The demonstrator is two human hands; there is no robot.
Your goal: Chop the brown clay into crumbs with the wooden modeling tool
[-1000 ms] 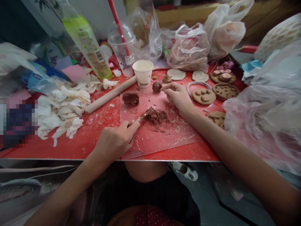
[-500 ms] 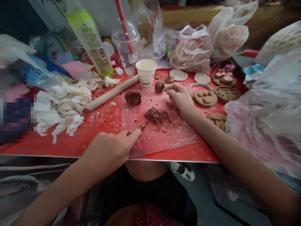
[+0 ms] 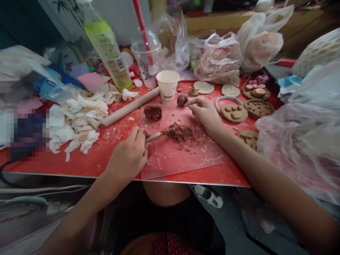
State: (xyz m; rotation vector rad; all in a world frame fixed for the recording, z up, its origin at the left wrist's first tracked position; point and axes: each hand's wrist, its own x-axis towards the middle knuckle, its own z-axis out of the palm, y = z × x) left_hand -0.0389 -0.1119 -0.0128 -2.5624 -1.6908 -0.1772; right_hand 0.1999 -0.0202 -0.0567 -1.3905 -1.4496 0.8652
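A slim tool with a clay-smeared handle (image 3: 156, 135) is gripped in my left hand (image 3: 129, 152). Its tip reaches into a crumbly heap of brown clay (image 3: 180, 131) on a clear sheet (image 3: 170, 164). My right hand (image 3: 205, 115) has its fingers bent and drawn together, the tips against the right side of a small lump of brown clay (image 3: 182, 100). A larger block of brown clay (image 3: 153, 112) lies to the left, touched by neither hand. The tool's working end is partly hidden in the crumbs.
Behind the sheet stand a paper cup (image 3: 168, 86), a cardboard tube (image 3: 130, 107), a plastic cup (image 3: 145, 53) and a green bottle (image 3: 107, 53). Crumpled tissues (image 3: 82, 117) pile up at left. Flat clay discs (image 3: 234, 112) and plastic bags (image 3: 297, 131) lie at right.
My left hand has shifted its grip back along the tool, baring more handle, and the tool lies flatter. My right hand stays at the small lump. The camera view has shifted slightly.
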